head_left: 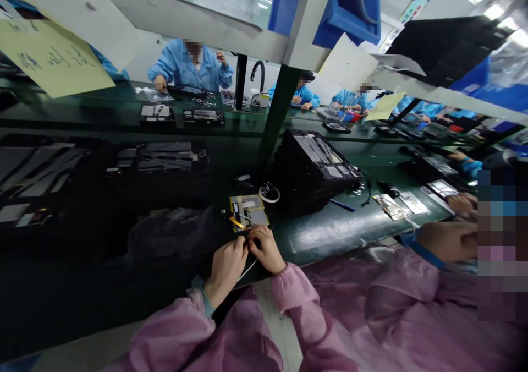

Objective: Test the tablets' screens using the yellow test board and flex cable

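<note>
My left hand (228, 263) and my right hand (267, 249) meet close to the bench's front edge, with fingertips pinched together. Something small and dark seems to be between them, but the fingers hide it. A thin white cable (247, 271) runs down from beneath the hands toward the edge. Just beyond my fingers lies a flat silver-and-yellow panel (252, 209) with an orange flex strip (236, 223) on it. A coiled white cable (269, 192) rests behind the panel.
A tall stack of black device parts (317, 163) stands to the right, a blue pen (342, 205) beside it. More stacks (160, 160) and a clear plastic bag (171, 231) are left. A co-worker in pink (404, 306) sits close on my right. A shelf post (280, 110) rises ahead.
</note>
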